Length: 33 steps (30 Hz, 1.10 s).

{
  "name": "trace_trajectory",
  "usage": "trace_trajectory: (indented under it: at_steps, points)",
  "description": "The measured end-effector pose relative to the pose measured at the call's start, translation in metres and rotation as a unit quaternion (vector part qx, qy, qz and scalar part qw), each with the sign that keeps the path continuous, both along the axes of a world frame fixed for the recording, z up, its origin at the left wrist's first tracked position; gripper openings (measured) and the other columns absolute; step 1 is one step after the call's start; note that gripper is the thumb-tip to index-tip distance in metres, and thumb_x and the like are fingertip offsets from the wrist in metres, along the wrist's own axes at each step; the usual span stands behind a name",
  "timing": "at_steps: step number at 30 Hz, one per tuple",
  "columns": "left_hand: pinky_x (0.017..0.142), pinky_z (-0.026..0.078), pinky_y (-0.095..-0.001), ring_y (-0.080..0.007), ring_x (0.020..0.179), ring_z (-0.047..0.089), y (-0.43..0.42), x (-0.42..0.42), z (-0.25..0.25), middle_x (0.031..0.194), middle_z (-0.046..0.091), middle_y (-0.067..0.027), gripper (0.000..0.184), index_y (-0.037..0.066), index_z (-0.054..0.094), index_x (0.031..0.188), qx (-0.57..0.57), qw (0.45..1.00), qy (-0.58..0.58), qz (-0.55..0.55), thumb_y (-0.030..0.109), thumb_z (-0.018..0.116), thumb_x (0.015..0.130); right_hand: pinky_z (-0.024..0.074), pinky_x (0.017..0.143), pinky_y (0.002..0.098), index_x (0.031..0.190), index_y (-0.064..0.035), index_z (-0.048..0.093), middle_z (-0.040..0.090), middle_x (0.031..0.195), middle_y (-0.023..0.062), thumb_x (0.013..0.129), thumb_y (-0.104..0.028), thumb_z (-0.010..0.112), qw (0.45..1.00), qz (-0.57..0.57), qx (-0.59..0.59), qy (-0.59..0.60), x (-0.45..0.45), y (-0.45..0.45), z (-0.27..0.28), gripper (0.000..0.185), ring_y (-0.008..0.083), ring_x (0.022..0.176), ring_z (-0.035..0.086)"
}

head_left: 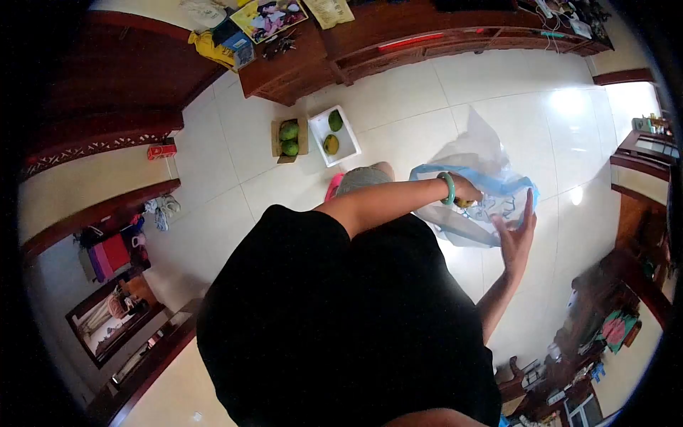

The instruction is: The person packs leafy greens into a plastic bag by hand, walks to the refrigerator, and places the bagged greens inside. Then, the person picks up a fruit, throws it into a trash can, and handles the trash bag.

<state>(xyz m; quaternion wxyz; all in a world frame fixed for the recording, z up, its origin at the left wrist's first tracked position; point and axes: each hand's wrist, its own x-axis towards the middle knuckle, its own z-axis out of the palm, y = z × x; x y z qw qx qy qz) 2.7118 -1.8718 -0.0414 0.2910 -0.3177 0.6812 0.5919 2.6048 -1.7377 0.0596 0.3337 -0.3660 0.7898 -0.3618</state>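
My left hand [466,188], with a green bangle at the wrist, reaches into the mouth of a clear plastic bag [441,228] with a blue band. Its fingers close over a yellowish-green mango [464,203], which shows only in part. At the bag's right rim is my right hand [518,231], its thumb and forefinger wide apart against the plastic, holding the mouth open. Two green mangoes [289,139] sit in a cardboard box [302,136]. Beside it, a white foam box [348,151] contains a green mango [335,120] and a yellow-green one [331,144].
Pale tiles [398,92] cover the floor around the bag and boxes. A long dark wooden cabinet [384,43] runs along the far side, with packages and cables on top. Dark wooden furniture [612,285] stands at the right. A small red box [162,151] lies by the left wall.
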Motion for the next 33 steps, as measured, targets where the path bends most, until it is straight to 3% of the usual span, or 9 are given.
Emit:
trace_trajectory:
  at_steps: [3,6,10,14,16,20,25,28,33]
  points:
    - [0.057,0.046,-0.0316,-0.0151,0.054,0.055,0.009,-0.053,-0.031,0.063,0.057,-0.0031,0.032,0.008,0.06,0.075,0.095,0.978,0.14,0.12,0.038,0.048,0.078,0.0483,0.079,0.0359,0.136,-0.0095,0.03,0.055,0.109,0.023,0.056,-0.016,0.083,0.988,0.026,0.051,0.141,-0.042,-0.013,-0.028,0.096,0.0319,0.1,0.055]
    - [0.053,0.045,-0.0301,-0.0156,0.051,0.053,0.001,-0.103,-0.05,0.065,0.059,-0.0045,0.031,0.005,0.061,0.075,0.162,0.975,0.09,0.12,0.034,0.049,0.078,0.0474,0.065,0.0347,0.099,-0.0001,0.061,0.065,0.084,0.0182,0.064,-0.013,0.077,0.993,0.023,0.106,0.037,-0.101,-0.022,-0.078,0.04,0.0235,0.069,0.06]
    - [0.052,0.045,-0.0321,-0.0187,0.051,0.053,0.0,-0.182,-0.116,0.064,0.06,-0.0057,0.036,0.002,0.062,0.079,0.135,0.98,0.063,0.132,0.036,0.052,0.076,0.0457,0.061,0.0365,0.087,0.0015,0.061,0.063,0.077,0.0193,0.073,-0.025,0.068,0.972,0.023,0.18,0.151,-0.19,-0.034,-0.129,0.03,0.0322,0.062,0.058]
    - [0.068,0.047,-0.0321,-0.0205,0.081,0.057,-0.032,-0.265,-0.059,0.095,0.06,-0.0139,0.053,0.001,0.052,0.114,0.123,0.969,0.199,-0.082,0.033,0.06,0.072,0.0456,0.065,0.0415,0.087,-0.0013,0.061,0.062,0.081,0.0215,0.077,-0.028,0.059,0.934,-0.11,0.218,0.26,-0.27,-0.044,-0.143,0.029,0.0365,0.073,0.06]
    - [0.071,0.048,-0.0312,-0.0224,0.085,0.058,-0.029,-0.306,-0.03,0.099,0.058,-0.0167,0.06,0.002,0.045,0.122,0.256,0.921,0.293,-0.003,0.031,0.063,0.072,0.0454,0.067,0.0426,0.09,-0.004,0.061,0.063,0.084,0.0192,0.074,-0.025,0.063,0.944,-0.172,0.18,0.217,-0.32,-0.03,-0.128,0.026,0.0358,0.079,0.06]
    - [0.076,0.05,-0.0341,-0.0235,0.09,0.059,-0.077,-0.348,0.056,0.102,0.056,-0.0189,0.055,0.004,0.039,0.126,0.517,0.83,0.182,0.102,0.027,0.057,0.08,0.0455,0.082,0.0351,0.112,0.0018,0.053,0.058,0.108,0.0201,0.067,-0.024,0.075,0.952,-0.23,0.086,0.184,-0.379,-0.019,-0.088,0.057,0.0311,0.095,0.058]
    - [0.079,0.05,-0.0439,-0.0309,0.093,0.057,-0.136,-0.357,0.065,0.101,0.054,-0.019,0.044,0.001,0.04,0.118,0.585,0.774,0.124,0.208,0.029,0.049,0.085,0.0462,0.079,0.0306,0.114,0.0014,0.052,0.058,0.109,0.0145,0.074,-0.021,0.069,0.933,-0.323,-0.133,-0.087,-0.366,-0.014,-0.055,0.049,0.0209,0.093,0.057]
    - [0.093,0.041,-0.0466,-0.029,0.108,0.047,-0.171,-0.346,0.091,0.111,0.046,-0.0189,0.041,-0.005,0.04,0.114,0.73,0.591,0.034,0.342,0.023,0.046,0.084,0.0459,0.08,0.0303,0.113,0.001,0.054,0.058,0.107,0.0128,0.077,-0.017,0.066,0.915,-0.367,-0.142,-0.092,-0.329,-0.034,-0.031,0.042,0.0197,0.094,0.056]
    - [0.095,0.04,-0.0486,-0.0307,0.108,0.047,-0.143,-0.413,0.096,0.113,0.045,-0.0206,0.039,-0.005,0.038,0.115,0.713,0.587,0.098,0.37,0.019,0.046,0.086,0.044,0.085,0.0305,0.11,-0.0024,0.056,0.058,0.111,0.0129,0.073,-0.009,0.065,0.936,-0.322,-0.139,-0.014,-0.367,-0.009,-0.069,0.039,0.0221,0.102,0.054]
